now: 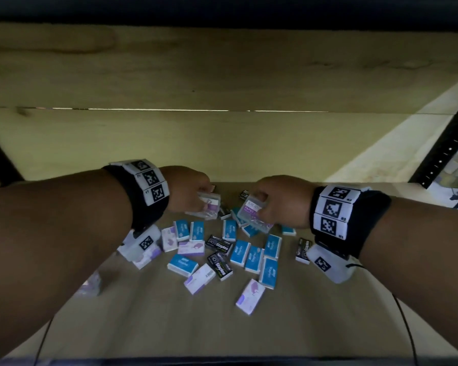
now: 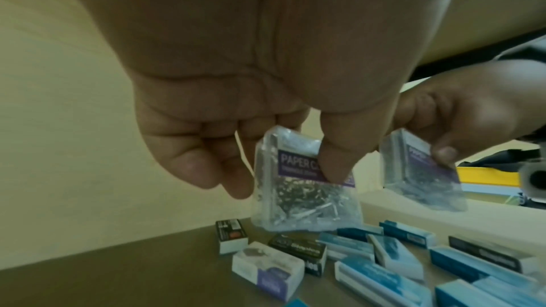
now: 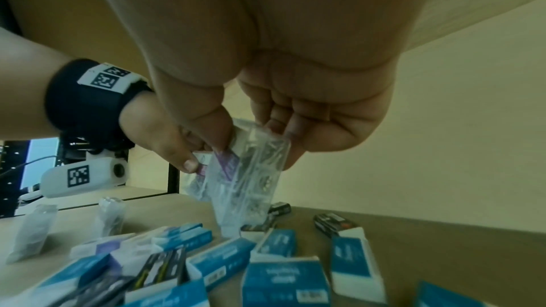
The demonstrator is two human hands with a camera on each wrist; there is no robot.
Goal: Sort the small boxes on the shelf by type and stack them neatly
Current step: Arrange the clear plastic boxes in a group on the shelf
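My left hand [image 1: 196, 192] pinches a clear paper-clip box [image 2: 307, 183] with a purple label, thumb on the label, lifted above the shelf. Beside it, my right hand [image 1: 269, 202] grips a second clear paper-clip box [image 1: 251, 212], also off the shelf; the right wrist view shows that box [image 3: 254, 172] edge-on between thumb and fingers. Below both hands lie several scattered small boxes: blue staples boxes [image 1: 239, 252], black staples boxes [image 1: 219, 265] and white-purple boxes [image 1: 250, 296].
The wooden shelf board [image 1: 169, 320] runs to a pale back wall [image 1: 222, 143], with another board close overhead. A black upright post [image 1: 444, 151] stands at the right. Two clear boxes [image 3: 111, 216] stand upright at the left of the pile.
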